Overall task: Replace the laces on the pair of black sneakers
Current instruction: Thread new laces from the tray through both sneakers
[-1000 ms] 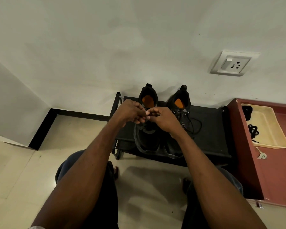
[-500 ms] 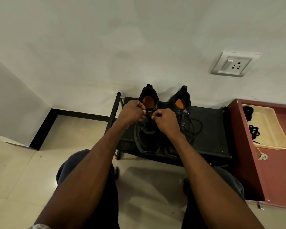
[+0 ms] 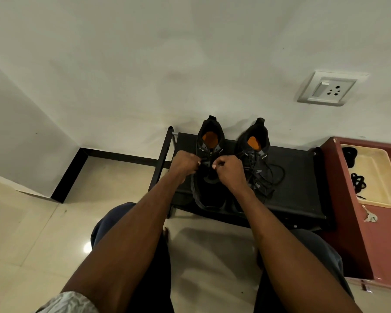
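Two black sneakers with orange insoles stand side by side on a low black rack (image 3: 298, 177), toes toward me. Over the tongue of the left sneaker (image 3: 210, 141), my left hand (image 3: 184, 164) and my right hand (image 3: 229, 171) each pinch an end of its black lace, fingers curled, a small gap between them. The lace itself is mostly hidden by my fingers. The right sneaker (image 3: 255, 143) has a black lace (image 3: 277, 175) threaded through it, with loose ends spilling onto the rack to its right.
A maroon cabinet (image 3: 370, 240) stands to the right, carrying a cream tray (image 3: 379, 177) with black laces (image 3: 358, 182) in it and a key (image 3: 369, 216) beside it. A wall socket (image 3: 331, 89) sits above. My knees are below, over a tiled floor.
My hands were touching over the left sneaker's tongue; they have drawn slightly apart sideways and shifted a little toward the shoe's opening.
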The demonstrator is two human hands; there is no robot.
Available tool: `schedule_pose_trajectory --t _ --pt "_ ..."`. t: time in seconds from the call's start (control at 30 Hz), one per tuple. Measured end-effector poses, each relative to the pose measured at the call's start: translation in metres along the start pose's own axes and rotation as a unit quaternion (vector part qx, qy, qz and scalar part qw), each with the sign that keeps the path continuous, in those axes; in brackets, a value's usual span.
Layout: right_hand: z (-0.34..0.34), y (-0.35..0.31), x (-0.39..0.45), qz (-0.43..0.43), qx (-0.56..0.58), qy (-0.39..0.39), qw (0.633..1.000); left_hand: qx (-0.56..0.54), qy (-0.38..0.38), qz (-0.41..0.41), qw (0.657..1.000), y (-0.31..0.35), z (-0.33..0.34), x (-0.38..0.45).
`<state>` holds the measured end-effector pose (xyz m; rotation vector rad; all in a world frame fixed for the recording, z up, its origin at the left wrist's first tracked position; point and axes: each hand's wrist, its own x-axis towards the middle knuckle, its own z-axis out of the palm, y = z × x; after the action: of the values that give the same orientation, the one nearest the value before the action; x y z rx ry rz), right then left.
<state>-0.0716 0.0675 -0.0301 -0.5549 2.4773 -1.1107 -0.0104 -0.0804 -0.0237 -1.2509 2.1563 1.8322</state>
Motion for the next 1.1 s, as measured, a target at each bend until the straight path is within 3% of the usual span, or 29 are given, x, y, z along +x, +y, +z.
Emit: schedule_pose_trajectory --t 0.2,0.43,0.63,0.87,1.1 --pt "-0.002 0.001 0.001 0.060 0.123 -0.014 0.991 -0.012 -0.009 0.006 1.000 -0.004 0.002 0.003" --pt "0.010 -0.005 0.000 0.006 -0.028 0.016 0.999 0.023 -0.012 0.018 1.000 -0.005 0.003 0.004" --pt "0.000 -0.004 0.010 0.058 0.064 -0.049 0.995 0.021 -0.007 0.017 1.000 -0.005 0.002 0.003" --pt "0.009 -0.001 0.007 0.089 0.145 -0.023 0.985 0.037 -0.007 0.022 0.999 -0.008 0.006 0.001" --pt "0.008 -0.001 0.005 0.042 0.081 0.008 0.996 0.037 -0.008 0.026 0.999 -0.008 0.005 -0.001"
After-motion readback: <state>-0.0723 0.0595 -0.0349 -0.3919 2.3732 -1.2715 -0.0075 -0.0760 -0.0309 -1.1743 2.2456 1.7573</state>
